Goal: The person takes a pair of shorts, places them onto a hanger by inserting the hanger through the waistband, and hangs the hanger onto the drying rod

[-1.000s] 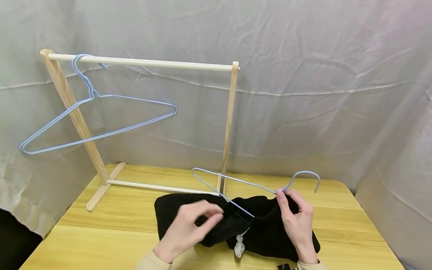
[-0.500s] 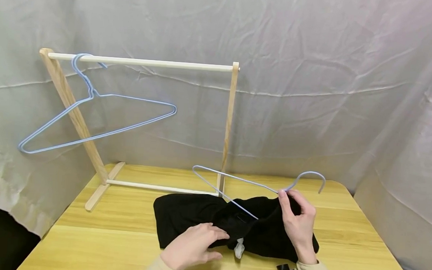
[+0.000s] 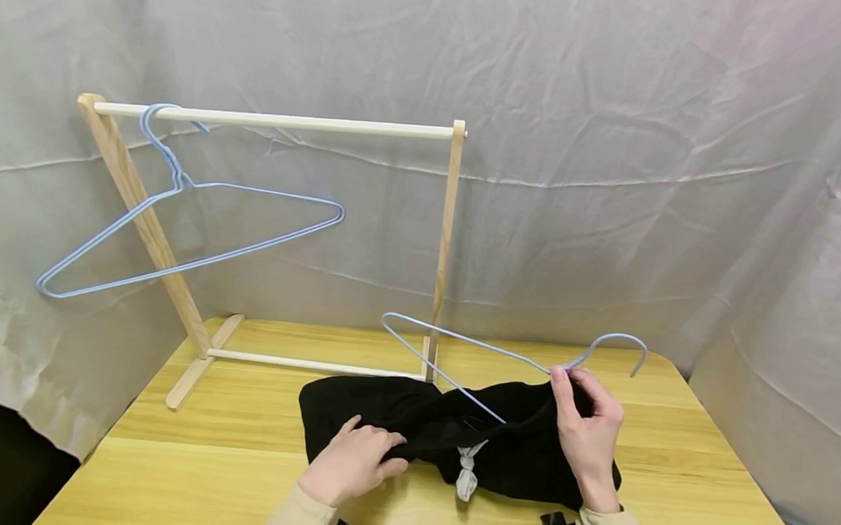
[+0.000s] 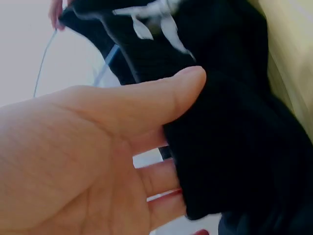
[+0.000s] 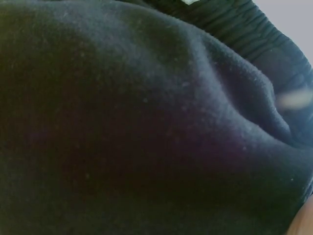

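Note:
Black drawstring pants (image 3: 358,395) lie bunched on the table, their pale grey drawstring (image 3: 467,474) knotted at the front. A light blue wire hanger (image 3: 473,342) leans over them, its left end in the air and its right end hidden inside the waistband. My right hand (image 3: 589,433) pinches the hanger's neck together with the waistband edge. My left hand (image 3: 354,459) is at the near left edge of the pants; in the left wrist view its thumb (image 4: 188,83) lies over the cloth and its fingers pass behind. Cloth fills most of the right wrist view.
A wooden rack (image 3: 445,240) with a white rail (image 3: 313,123) stands at the back left. Light blue hangers (image 3: 196,265) hang together at the rail's left end. A grey curtain (image 3: 615,146) encloses the wooden table (image 3: 183,481).
My left hand has come down onto the pants and shifted left, taking hold of their edge. My right hand has moved slightly right with the hanger, whose hook has shifted right too.

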`<state>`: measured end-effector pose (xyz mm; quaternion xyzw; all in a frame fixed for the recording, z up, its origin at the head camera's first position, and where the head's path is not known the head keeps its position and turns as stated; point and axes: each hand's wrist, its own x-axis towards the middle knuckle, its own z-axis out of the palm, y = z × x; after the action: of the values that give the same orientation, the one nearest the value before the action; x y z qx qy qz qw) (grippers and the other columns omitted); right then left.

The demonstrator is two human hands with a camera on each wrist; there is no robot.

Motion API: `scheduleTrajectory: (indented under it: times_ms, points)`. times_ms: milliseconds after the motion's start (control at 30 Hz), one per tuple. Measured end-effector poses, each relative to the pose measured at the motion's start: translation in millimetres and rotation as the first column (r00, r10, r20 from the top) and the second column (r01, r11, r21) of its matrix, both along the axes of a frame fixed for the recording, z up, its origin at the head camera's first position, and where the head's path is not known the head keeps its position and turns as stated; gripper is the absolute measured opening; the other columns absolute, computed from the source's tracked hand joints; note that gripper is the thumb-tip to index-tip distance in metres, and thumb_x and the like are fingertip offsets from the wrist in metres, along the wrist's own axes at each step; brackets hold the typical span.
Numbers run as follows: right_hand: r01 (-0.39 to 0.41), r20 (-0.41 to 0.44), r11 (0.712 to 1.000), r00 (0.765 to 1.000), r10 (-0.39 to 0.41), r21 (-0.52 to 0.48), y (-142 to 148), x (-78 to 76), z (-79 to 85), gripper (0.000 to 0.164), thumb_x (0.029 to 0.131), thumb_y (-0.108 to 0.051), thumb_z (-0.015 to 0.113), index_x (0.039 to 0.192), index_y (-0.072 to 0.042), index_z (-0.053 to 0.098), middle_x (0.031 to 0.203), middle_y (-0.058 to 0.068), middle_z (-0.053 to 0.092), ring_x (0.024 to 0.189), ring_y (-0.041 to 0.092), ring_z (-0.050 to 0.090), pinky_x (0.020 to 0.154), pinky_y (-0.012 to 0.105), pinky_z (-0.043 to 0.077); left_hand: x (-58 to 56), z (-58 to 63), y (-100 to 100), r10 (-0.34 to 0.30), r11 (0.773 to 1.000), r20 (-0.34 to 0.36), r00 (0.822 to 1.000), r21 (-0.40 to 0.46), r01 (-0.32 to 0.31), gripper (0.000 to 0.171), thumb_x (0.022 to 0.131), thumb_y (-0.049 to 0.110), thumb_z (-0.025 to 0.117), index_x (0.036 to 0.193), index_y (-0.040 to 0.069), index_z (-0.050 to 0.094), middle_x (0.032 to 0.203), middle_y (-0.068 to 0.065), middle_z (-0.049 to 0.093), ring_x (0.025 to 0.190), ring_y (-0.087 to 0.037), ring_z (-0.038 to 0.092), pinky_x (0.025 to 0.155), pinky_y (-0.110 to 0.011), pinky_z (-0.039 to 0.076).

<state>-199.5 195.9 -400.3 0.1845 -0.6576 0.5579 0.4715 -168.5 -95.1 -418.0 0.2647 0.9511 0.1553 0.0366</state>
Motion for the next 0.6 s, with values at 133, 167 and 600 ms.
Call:
scheduleTrajectory:
  times_ms: [133,167,600]
  points:
    - [-0.018,-0.001,1.000,1.000,0.018,0.005,0,0.4,0.8,0.009,0.085,0.020,0.062,0.083,0.013,0.068,0.086,-0.017,0.069,0.078,-0.003,0.062,0.072,0.009,0.048,-5.2,-1.9,-11,0.007,0.998,0.034,0.999,0.063,-0.009,0.030,0.098,0.029,0.064,0.117,0.008,0.072,0.115,-0.006,0.076,0.108,-0.028,0.070,0.096,-0.048,0.053]
    - [-0.028,-0.003,1.000,1.000,0.028,0.011,0,0.4,0.7,0.010,0.085,0.020,0.061,0.084,0.013,0.069,0.086,-0.016,0.070,0.078,-0.003,0.063,0.072,0.010,0.048,-6.3,-2.2,-14,0.003,0.997,0.030,1.000,0.076,-0.005,0.027,0.099,0.029,0.064,0.115,0.010,0.073,0.112,-0.004,0.076,0.103,-0.026,0.072,0.088,-0.044,0.056]
    - [-0.119,-0.014,0.991,0.993,0.121,0.067,3,-0.4,-3.0,0.024,0.087,0.023,0.056,0.084,0.007,0.074,0.088,0.002,0.076,0.084,0.000,0.066,0.077,0.012,0.049,-19.8,6.3,-38,0.173,0.958,-0.281,0.944,0.272,-0.094,0.016,0.093,0.033,0.069,0.091,0.017,0.072,0.087,0.005,0.070,0.086,-0.017,0.068,0.075,-0.035,0.054]
